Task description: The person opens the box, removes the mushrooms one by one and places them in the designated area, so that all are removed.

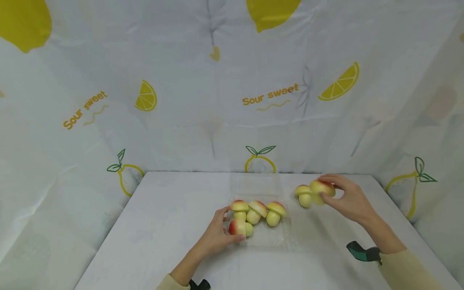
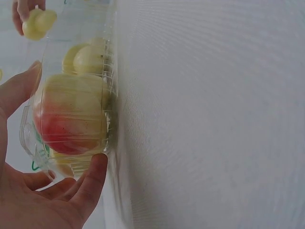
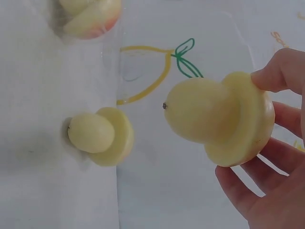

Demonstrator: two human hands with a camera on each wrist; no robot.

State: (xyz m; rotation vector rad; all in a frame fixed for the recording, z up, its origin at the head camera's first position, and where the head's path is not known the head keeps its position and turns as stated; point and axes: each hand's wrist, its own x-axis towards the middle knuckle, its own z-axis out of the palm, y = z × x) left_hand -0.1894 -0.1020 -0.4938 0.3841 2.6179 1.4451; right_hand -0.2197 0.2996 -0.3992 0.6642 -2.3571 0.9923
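Note:
In the head view my left hand (image 1: 218, 233) grips the left side of a clear plastic clamshell box (image 1: 268, 241), with thumb and fingers on its walls. Several yellow mushroom-shaped pieces with reddish caps stand in it, among them one lying on its side (image 1: 237, 227) near the thumb. To the right, my right hand (image 1: 347, 201) holds another mushroom-shaped piece (image 3: 200, 109) by its cap, raised, its rounded stem pointing away from the palm. A similar mushroom-shaped piece (image 1: 305, 196) stands on the table just left of the held one.
The box's clear lid (image 1: 255, 185) lies folded back toward the rear edge of the white table (image 1: 174, 209). Behind the table hangs a white cloth (image 1: 203, 133) printed with lemons. A dark strap piece (image 1: 363, 252) sticks out at the right wrist.

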